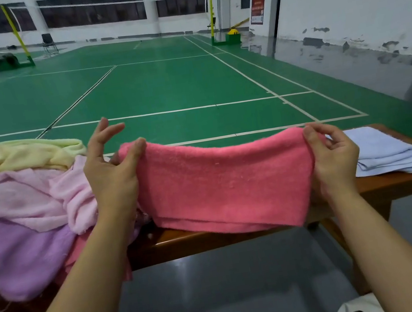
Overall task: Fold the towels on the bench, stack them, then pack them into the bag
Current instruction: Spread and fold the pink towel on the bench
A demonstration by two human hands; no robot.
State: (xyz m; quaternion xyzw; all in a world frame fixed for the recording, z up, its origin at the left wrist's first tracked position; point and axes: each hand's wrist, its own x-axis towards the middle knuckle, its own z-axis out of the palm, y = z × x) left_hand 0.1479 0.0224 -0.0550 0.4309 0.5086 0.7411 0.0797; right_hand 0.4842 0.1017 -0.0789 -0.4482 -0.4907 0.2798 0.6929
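A coral pink towel (225,182), doubled over, hangs stretched between my hands above the wooden bench (403,182). My left hand (113,173) pinches its upper left corner with thumb and a finger, the other fingers spread upward. My right hand (333,151) pinches the upper right corner. The towel's lower edge drapes over the bench's front edge. A folded light blue towel (385,154) lies on the bench at the right. On the left sits a loose heap: a pale yellow towel (18,155), a light pink towel (30,197) and a lilac towel (18,255).
Beyond the bench spreads a green badminton court (161,87) with white lines, yellow net posts (212,17) and a net. A white wall (354,11) with a doorway runs along the right. Grey floor (232,281) lies below the bench front. No bag is in view.
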